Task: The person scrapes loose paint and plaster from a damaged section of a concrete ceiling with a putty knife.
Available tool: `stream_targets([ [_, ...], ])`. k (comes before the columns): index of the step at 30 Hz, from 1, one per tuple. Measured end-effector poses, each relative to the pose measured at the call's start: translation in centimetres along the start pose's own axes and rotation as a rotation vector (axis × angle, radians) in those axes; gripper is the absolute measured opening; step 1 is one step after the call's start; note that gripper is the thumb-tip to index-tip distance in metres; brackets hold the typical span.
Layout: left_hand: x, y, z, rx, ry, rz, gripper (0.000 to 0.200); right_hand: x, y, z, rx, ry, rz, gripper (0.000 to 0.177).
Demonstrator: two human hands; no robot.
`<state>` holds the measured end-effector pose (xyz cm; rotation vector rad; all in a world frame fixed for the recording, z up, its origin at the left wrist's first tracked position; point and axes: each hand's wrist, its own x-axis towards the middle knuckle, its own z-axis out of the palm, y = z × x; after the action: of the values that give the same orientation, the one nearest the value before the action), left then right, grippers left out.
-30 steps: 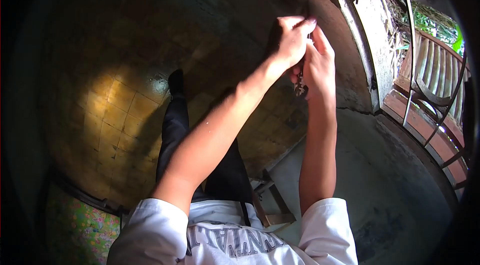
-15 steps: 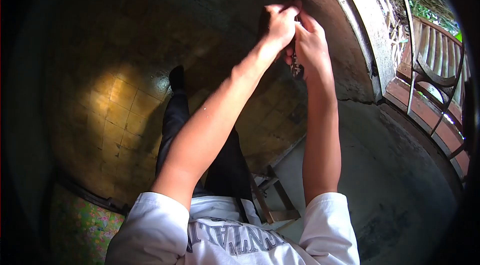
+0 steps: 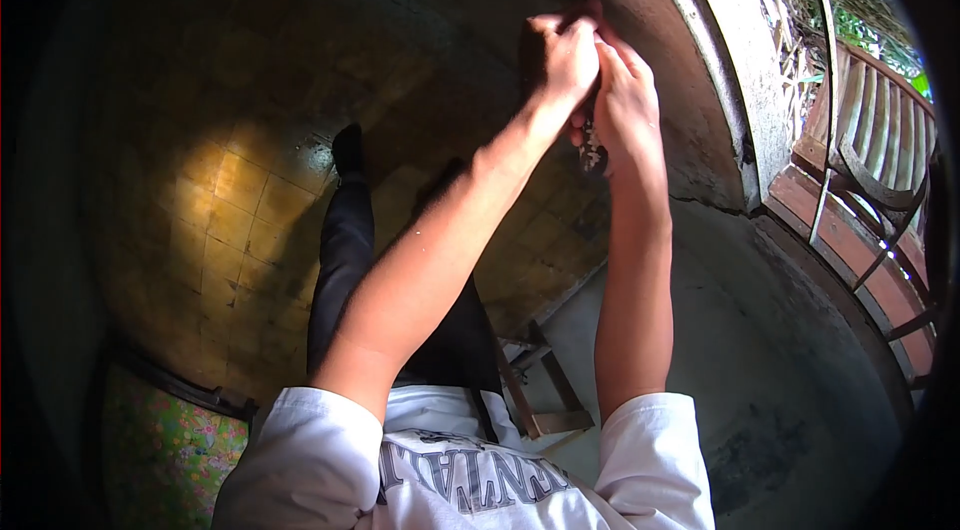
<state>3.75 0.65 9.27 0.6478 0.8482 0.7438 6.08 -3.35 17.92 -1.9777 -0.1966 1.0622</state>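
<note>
Both hands are raised together at the upper middle of the view, close to the wall. My left hand (image 3: 570,55) has its fingers curled, and its fingertips are in dark shadow. My right hand (image 3: 626,95) is closed around a dark object with pale specks (image 3: 592,152), whose lower end hangs below the palm. What the object is cannot be made out. The two hands touch or overlap at the fingers, so whatever lies between them is hidden.
A cracked wall (image 3: 690,60) curves beside the hands. Right of it, a barred window opening (image 3: 822,100) shows a slatted wooden bench (image 3: 880,120). Below are a tiled floor (image 3: 235,200), a wooden stool (image 3: 555,420) and a flowered cloth (image 3: 170,440).
The hands stay together and have shifted only slightly, with the left wrist turned a little. The whole view has tilted slightly.
</note>
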Motion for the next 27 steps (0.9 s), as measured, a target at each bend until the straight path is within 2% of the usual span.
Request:
stream_targets([
  [5,0.1,0.7,-0.4,-0.021,-0.017,-0.012,0.031,0.2,0.8,1.0,0.059,0.037,-0.069,0.03],
  [6,0.9,-0.9,-0.1,-0.128,0.042,0.124,0.03,0.4,0.9,1.2,0.042,0.013,-0.062,0.031],
  [8,0.8,0.3,-1.8,-0.043,0.014,-0.193,0.03,0.4,1.2,1.9,-0.06,0.029,-0.082,0.03],
  [9,0.2,2.3,-2.2,0.059,-0.078,-0.308,0.032,0.5,1.4,2.0,-0.029,0.05,-0.083,0.029],
  [12,-0.2,1.7,-0.8,0.05,-0.053,-0.248,0.032,1.0,1.1,0.0,-0.009,-0.013,-0.021,0.027],
  [14,-1.1,2.0,0.4,0.041,0.001,-0.287,0.036,0.6,0.0,-1.5,-0.169,-0.001,-0.054,0.027],
  [17,-1.4,1.7,0.1,0.056,0.068,-0.388,0.039,1.9,2.1,-1.3,-0.174,-0.015,-0.227,0.027],
  [20,-2.7,1.1,-0.5,0.055,0.028,-0.321,0.039,0.7,2.5,-1.5,-0.14,0.033,-0.206,0.025],
  [22,-3.2,1.1,-0.5,0.033,-0.056,-0.2,0.037,0.7,3.0,-1.6,-0.105,0.059,-0.283,0.025],
  [23,-3.2,1.0,-0.3,0.028,-0.026,-0.225,0.036,0.8,3.1,-1.7,-0.093,0.075,-0.319,0.025],
  [26,-2.9,0.9,-0.1,0.072,0.073,-0.282,0.035,1.3,2.6,-1.8,-0.143,0.039,-0.122,0.025],
  [27,-2.6,1.0,-0.1,0.097,0.107,-0.293,0.035,2.5,3.1,-1.7,-0.27,0.052,-0.232,0.025],
])
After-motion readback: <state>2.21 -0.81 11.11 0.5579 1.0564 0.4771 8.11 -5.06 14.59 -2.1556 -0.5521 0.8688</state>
